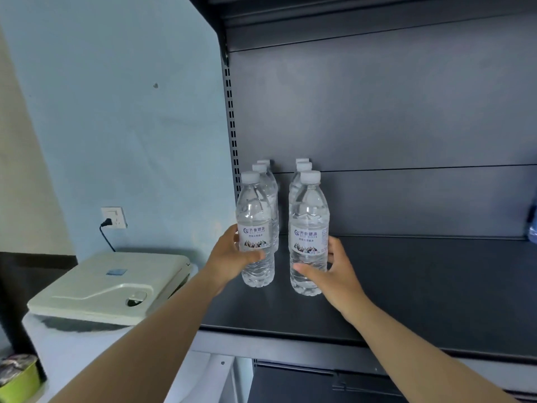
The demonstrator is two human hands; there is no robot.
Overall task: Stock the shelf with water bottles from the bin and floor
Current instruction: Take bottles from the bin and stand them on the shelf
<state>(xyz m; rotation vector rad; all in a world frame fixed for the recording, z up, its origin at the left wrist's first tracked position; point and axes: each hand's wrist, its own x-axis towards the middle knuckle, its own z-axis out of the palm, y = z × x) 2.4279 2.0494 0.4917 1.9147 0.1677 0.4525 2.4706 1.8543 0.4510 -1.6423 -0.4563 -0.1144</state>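
Both hands grip front clear plastic water bottles: left hand [232, 254] one [255, 228], right hand [334, 271] another [309, 231]; dark metal shelf [421, 286] open rightward, front edge near.

Looks like a small shop or stockroom to me: dark metal retail shelf [406, 286] with slotted uprights [231, 112], identical labelled water bottles [308, 228] lined up in rows, plain blue wall [116, 112] with a socket [114, 217] beside it.

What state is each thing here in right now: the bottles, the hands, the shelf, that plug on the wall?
Left front bottle: upright, capped, gripped by left hand.
Right front bottle: upright, capped, held by right hand.
Back bottles: upright, capped.
Shelf: mostly bare.
Wall plug: plugged in.
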